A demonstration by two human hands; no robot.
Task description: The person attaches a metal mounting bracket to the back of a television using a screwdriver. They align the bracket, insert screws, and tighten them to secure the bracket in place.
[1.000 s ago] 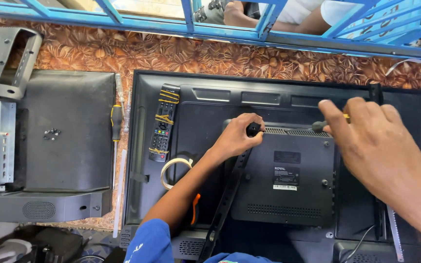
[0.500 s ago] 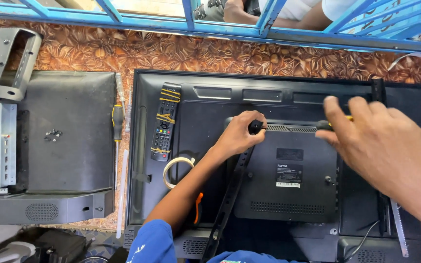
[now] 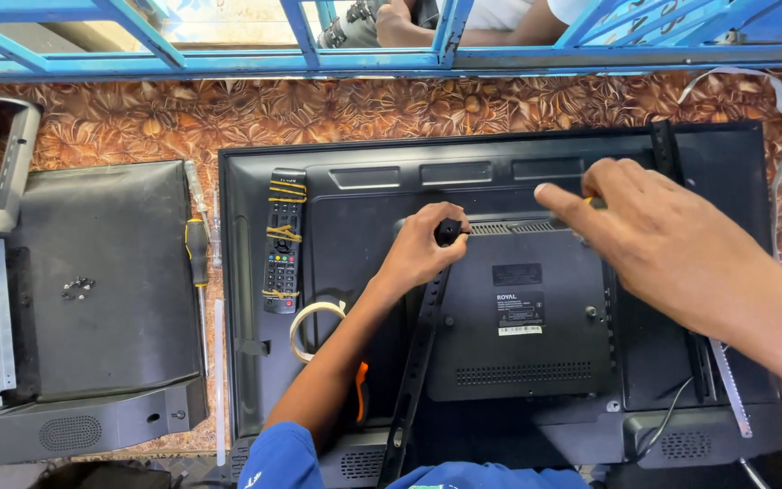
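Observation:
A black flat television (image 3: 255, 299) lies face down on the patterned cloth. My left hand (image 3: 418, 254), on a blue-sleeved arm, is closed on a small black knob-like handle (image 3: 446, 232) at the top edge of the raised rear cover (image 3: 518, 335). A black mounting bar (image 3: 414, 371) runs down from under that hand. My right hand (image 3: 672, 244) hovers over the cover's upper right and pinches a small yellow-orange thing (image 3: 596, 202). Most of that thing is hidden by the fingers.
A remote control (image 3: 283, 240) wrapped in yellow bands and a tape roll (image 3: 305, 326) lie on the television's left part. A screwdriver (image 3: 196, 258) rests on the cloth. Another dark panel (image 3: 92, 344) with loose screws (image 3: 77, 288) sits left. Another person's hand (image 3: 400, 18) shows beyond the blue rail.
My right hand's fingers have reached a little further left over the cover's top edge. My left hand has kept its grip in the same spot.

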